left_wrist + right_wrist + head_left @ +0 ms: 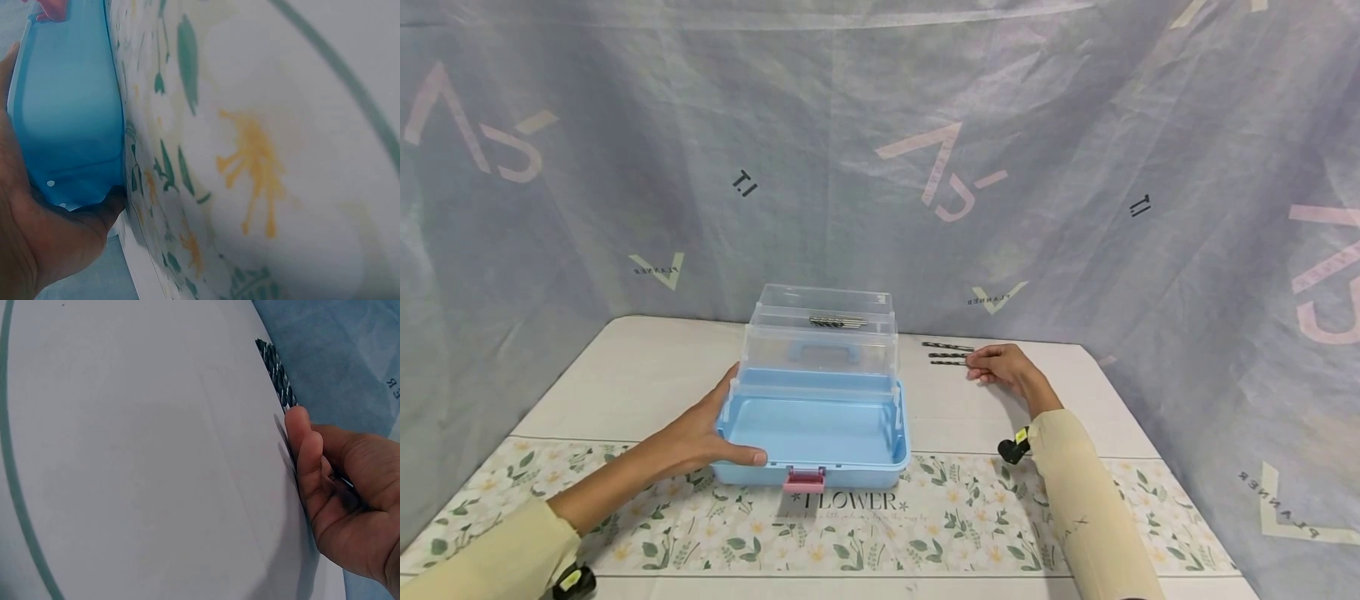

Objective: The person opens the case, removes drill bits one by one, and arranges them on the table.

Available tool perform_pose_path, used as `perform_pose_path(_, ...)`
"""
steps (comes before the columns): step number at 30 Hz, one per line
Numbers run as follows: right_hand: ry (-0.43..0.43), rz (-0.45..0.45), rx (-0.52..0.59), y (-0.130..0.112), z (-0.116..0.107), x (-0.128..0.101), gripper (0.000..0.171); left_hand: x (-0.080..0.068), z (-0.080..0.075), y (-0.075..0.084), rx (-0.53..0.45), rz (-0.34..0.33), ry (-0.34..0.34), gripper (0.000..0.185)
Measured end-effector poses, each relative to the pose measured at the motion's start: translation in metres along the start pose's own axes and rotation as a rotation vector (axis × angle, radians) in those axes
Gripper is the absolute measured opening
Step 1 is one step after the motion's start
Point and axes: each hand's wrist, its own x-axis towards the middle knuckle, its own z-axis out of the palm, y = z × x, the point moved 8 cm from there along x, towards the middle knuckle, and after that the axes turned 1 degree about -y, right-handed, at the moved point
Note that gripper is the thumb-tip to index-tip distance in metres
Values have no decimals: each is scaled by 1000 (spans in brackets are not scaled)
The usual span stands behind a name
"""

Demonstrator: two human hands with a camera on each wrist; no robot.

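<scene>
A light blue plastic storage box (820,429) stands on the table, its clear lid and tray section raised at the back. My left hand (711,437) grips the left side, with the thumb along the front rim; the left wrist view shows the fingers against the blue wall. Several silver drill bits (838,322) lie in the clear upper section. On the right, dark twist drill bits (946,355) lie side by side on the table. My right hand (1003,367) has curled fingers at their right ends and appears to pinch one; the fingers hide the shanks.
A pink latch (805,479) hangs at the front of the box. Under it runs a flower-patterned strip (955,533) of the white table cover (985,408). A grey fabric curtain (1037,150) rises behind the table and along its sides.
</scene>
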Motion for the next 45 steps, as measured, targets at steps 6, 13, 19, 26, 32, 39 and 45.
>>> perform_pose_path(6,-1,15,1,-3,3,-3,39,1,-1,0,-7,11,12,160)
perform_pose_path(13,-1,-7,-12,0,0,1,37,1,-1,-1,-15,4,14,161)
perform_pose_path(19,-6,-24,0,0,-1,0,36,1,-1,0,-20,8,9,161)
perform_pose_path(26,11,-23,14,-2,-3,1,35,0,-1,-1,-18,7,7,161)
perform_pose_path(32,12,-37,38,-14,0,2,42,0,-1,0,-11,7,5,162)
perform_pose_path(39,-33,-97,57,-34,12,1,47,-1,-2,1,-2,10,10,161)
perform_pose_path(45,-63,-147,64,-53,29,0,47,-1,-1,1,8,1,2,161)
